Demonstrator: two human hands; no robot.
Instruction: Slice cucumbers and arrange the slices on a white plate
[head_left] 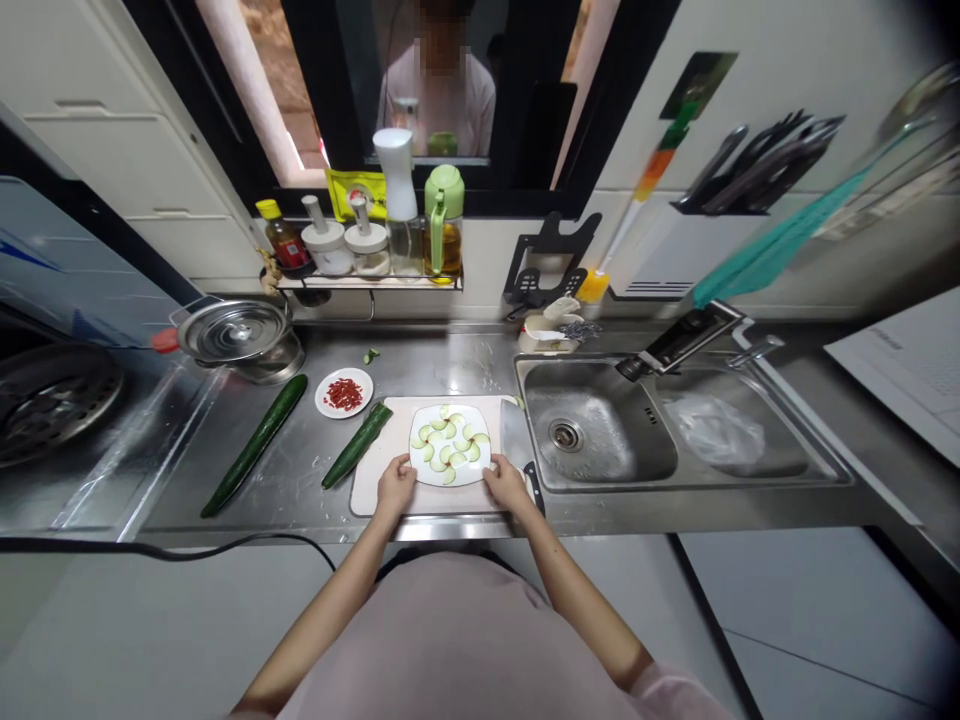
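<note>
A white square plate (417, 470) with several cucumber slices arranged on it sits on a pale cutting board (375, 488) at the counter's front edge. My left hand (394, 481) grips the plate's near left corner, fingers closed on the rim. My right hand (506, 483) grips the near right corner the same way. A cleaver (516, 437) lies on the board right of the plate, just beyond my right hand. A cut cucumber piece (357, 445) lies against the board's left side.
A whole cucumber (255, 445) and a small dish of chopped red chili (344, 393) lie left of the board. A lidded pot (234, 333) stands at back left, a condiment rack (371, 282) behind, a steel sink (600, 430) to the right.
</note>
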